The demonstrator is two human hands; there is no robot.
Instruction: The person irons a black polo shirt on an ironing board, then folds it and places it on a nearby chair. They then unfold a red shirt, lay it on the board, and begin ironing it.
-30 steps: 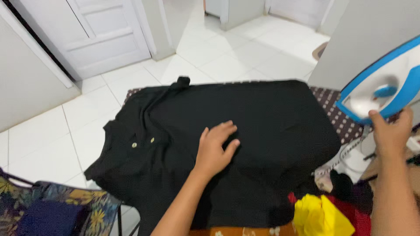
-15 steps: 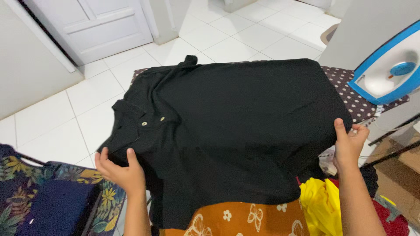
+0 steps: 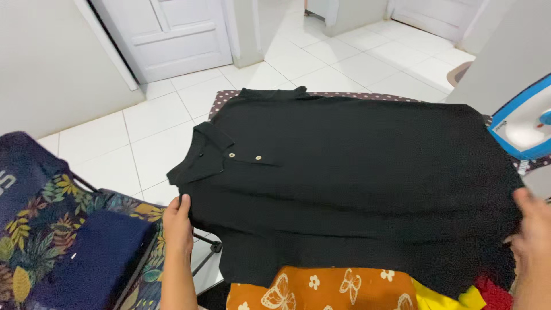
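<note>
A black polo shirt (image 3: 356, 178) with two pale buttons lies spread over an ironing board (image 3: 229, 97) with a dotted cover. My left hand (image 3: 177, 223) grips the shirt's near left edge, just below the collar. At the right, my right hand (image 3: 534, 229) holds the shirt's near right edge, partly cut off by the frame. A blue and white iron (image 3: 525, 123) stands on the board's right end, apart from both hands.
An orange butterfly-print cloth (image 3: 321, 287) and a yellow cloth (image 3: 445, 295) lie under the shirt's near edge. A folding chair with floral fabric (image 3: 51, 229) holds a dark blue folded garment (image 3: 97, 261) at the left. White tiled floor and white doors lie beyond.
My right hand left the iron on the board. Both hands took hold of the shirt's near edge and pulled it flatter; the collar now lies spread out. The view shifted right.
</note>
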